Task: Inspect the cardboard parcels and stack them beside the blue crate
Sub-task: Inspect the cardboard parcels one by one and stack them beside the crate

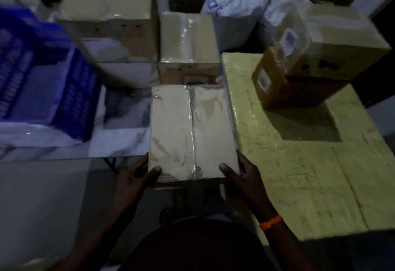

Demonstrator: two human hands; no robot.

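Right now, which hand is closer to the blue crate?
Left. The left hand grips the cardboard parcel on the side facing the blue crate; the right hand grips its opposite side.

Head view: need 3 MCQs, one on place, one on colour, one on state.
1. Where is the blue crate relative to the held parcel?
A. to its right
B. to its left
C. underneath it

2. What colour is the wristband on the right arm?
A. green
B. white
C. orange

3. What holds the held parcel?
A. the left grip and the right grip
B. one grip only
C. neither grip

Key:
1 B: the crate fills the left of the frame, with the parcel in the middle.
2 C: an orange band circles the wrist.
3 A: a thumb lies on each near corner of the parcel's top.
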